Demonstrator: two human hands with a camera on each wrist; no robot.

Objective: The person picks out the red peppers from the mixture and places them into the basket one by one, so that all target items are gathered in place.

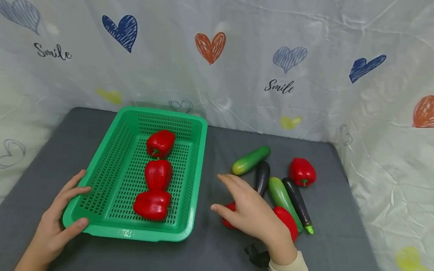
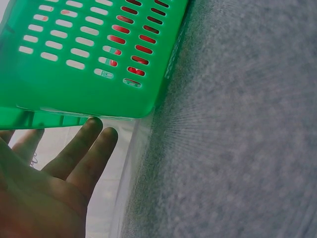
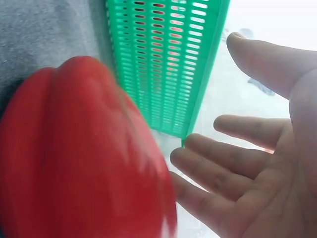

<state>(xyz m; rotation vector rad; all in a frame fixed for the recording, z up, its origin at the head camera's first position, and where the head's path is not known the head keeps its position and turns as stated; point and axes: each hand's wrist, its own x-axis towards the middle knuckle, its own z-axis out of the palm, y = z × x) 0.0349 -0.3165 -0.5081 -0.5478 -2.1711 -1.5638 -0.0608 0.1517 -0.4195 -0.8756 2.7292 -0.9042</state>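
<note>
Three red bell peppers (image 1: 158, 175) lie in a line inside a green plastic basket (image 1: 194, 181). At the basket's front left corner, my left hand (image 1: 58, 214) rests on the rim with fingers and thumb spread. The left wrist view shows straight fingers (image 2: 97, 156) right at the rim's underside. My right hand (image 1: 247, 207) hovers over the vegetables right of the basket, fingers extended, holding nothing. Beneath it two red peppers are partly hidden; one red bell pepper (image 3: 84, 153) looms large in the right wrist view, beside the palm.
Around the right hand lie a green zucchini (image 1: 251, 160), a lighter green zucchini (image 1: 281, 195), two dark eggplants (image 1: 298, 201) and a far red pepper (image 1: 302, 171). A black strap (image 1: 257, 255) shows by the right wrist. A heart-printed curtain (image 1: 244, 67) rises behind the grey table (image 1: 116, 259).
</note>
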